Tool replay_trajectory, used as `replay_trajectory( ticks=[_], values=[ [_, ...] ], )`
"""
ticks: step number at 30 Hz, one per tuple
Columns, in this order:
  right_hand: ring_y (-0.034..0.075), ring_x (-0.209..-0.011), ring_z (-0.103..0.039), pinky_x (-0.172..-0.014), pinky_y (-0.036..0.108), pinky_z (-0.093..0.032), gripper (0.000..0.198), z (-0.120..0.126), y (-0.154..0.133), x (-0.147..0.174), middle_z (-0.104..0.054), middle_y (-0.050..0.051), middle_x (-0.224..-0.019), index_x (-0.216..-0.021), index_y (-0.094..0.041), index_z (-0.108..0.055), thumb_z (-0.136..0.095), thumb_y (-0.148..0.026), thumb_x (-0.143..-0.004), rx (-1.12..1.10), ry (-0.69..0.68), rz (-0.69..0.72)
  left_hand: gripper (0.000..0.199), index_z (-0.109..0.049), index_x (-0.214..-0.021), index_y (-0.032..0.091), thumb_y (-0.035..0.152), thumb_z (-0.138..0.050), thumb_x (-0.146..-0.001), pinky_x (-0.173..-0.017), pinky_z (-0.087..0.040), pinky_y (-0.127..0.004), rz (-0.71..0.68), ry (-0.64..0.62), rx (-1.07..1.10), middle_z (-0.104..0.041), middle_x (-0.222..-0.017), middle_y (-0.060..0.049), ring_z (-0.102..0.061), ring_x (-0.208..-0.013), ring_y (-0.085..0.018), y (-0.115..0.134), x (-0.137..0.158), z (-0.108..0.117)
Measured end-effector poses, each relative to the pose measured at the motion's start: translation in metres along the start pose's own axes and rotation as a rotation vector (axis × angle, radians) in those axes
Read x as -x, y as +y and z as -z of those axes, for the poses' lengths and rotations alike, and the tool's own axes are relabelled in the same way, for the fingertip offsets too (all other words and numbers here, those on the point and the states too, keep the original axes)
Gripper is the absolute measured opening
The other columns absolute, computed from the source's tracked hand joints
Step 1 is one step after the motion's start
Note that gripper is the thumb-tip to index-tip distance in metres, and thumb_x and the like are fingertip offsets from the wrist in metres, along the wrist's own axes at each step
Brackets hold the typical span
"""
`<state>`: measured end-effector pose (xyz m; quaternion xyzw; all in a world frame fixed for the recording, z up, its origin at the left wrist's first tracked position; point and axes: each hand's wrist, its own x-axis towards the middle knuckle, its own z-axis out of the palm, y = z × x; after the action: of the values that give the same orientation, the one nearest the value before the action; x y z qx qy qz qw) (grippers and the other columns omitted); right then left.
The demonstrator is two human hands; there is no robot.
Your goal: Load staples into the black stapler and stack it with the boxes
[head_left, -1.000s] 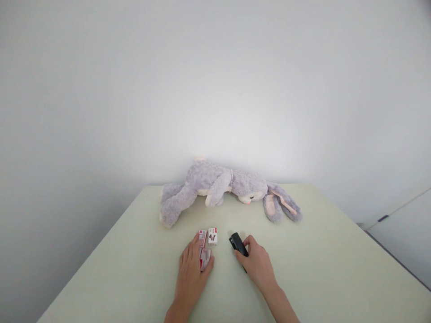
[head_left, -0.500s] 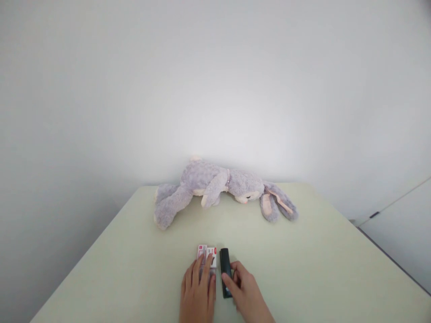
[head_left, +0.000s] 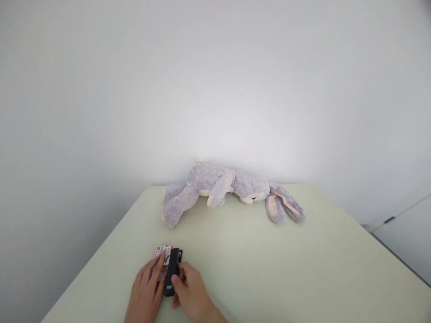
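A black stapler lies on its side at the near left of the table, its long side against a flat pack with small white and red boxes. My right hand grips the stapler from the right, thumb on the near part and fingers around its far side. Over the boxes lies my left hand, fingers stretched forward and flat on them. Those fingers cover most of the pack, so its lower part is hidden.
A plush rabbit in lilac-grey lies on its side along the back of the pale green table. Behind it rises a white wall. The table's right edge runs beside a white panel with a small dark handle.
Both hands have moved left across the table, taking the boxes and the stapler along. The gap between stapler and boxes has closed. The view has shifted slightly.
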<state>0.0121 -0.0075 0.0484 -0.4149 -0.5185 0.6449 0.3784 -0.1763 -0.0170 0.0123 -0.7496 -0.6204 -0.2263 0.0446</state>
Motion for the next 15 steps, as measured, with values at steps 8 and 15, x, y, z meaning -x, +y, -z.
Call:
replay_trajectory(
  ticks=[8,15],
  values=[
    [0.014,-0.050,-0.058,-0.046,0.027,-0.049,0.068,-0.005,0.001,-0.002,-0.061,-0.001,-0.077,-0.144,-0.017,-0.046,-0.044,-0.066,-0.097,0.044,0.139,-0.011,0.053,-0.029,-0.159,0.029,0.035,-0.030,-0.106,-0.119,-0.022,-0.065,0.214,0.144,-0.082,-0.054,-0.150,-0.009,-0.044,-0.140,-0.030,-0.012,-0.011,0.042],
    [0.026,-0.126,-0.060,-0.110,0.042,-0.047,0.045,0.143,0.018,0.096,-0.067,0.011,-0.132,-0.141,-0.023,-0.059,-0.048,-0.036,-0.099,0.681,0.514,0.304,0.045,-0.050,-0.145,0.026,0.034,-0.048,-0.101,-0.108,-0.045,-0.042,-0.054,0.137,0.210,-0.061,-0.140,-0.009,-0.056,-0.129,-0.023,0.110,-0.018,0.029]
  ],
)
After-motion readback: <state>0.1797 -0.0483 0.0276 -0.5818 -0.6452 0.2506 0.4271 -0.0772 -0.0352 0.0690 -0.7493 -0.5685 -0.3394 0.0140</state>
